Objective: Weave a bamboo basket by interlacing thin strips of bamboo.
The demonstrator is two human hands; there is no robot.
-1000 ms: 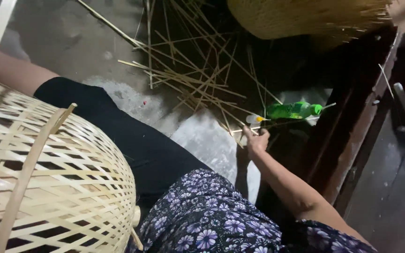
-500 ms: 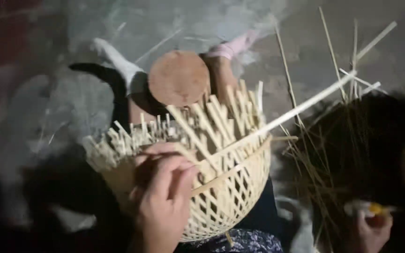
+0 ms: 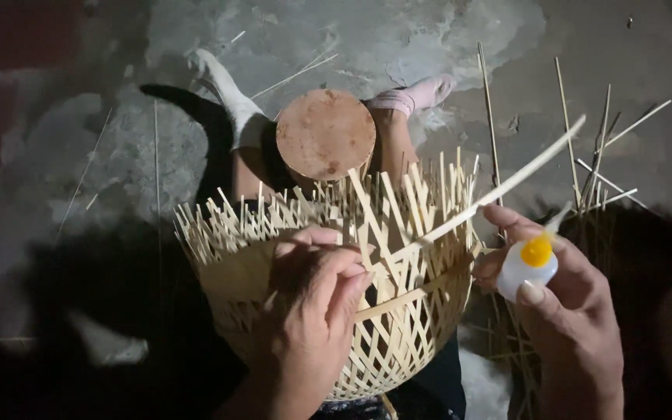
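A half-woven bamboo basket (image 3: pixel 398 327) rests on my lap, its loose strip ends sticking up around the rim. My left hand (image 3: pixel 313 311) grips the near rim, fingers pinching the strips. One long bamboo strip (image 3: pixel 507 183) slants from the rim up to the right. At the basket's right side, my right hand (image 3: pixel 565 311) holds a small white glue bottle (image 3: pixel 526 268) with an orange cap, its thin nozzle pointing up. A round brown wooden block (image 3: pixel 325 134) stands just beyond the basket, between my feet.
My feet, one in a white sock (image 3: pixel 223 85) and one in a pink sock (image 3: pixel 418 95), rest on the grey concrete floor. Several loose bamboo strips (image 3: pixel 596 167) lie at the right. The lower left and right edges are dark.
The view swung from the floor at my right back onto the basket. My right hand came up from the floor with the small bottle to the basket's right side; my left hand stays on the rim.
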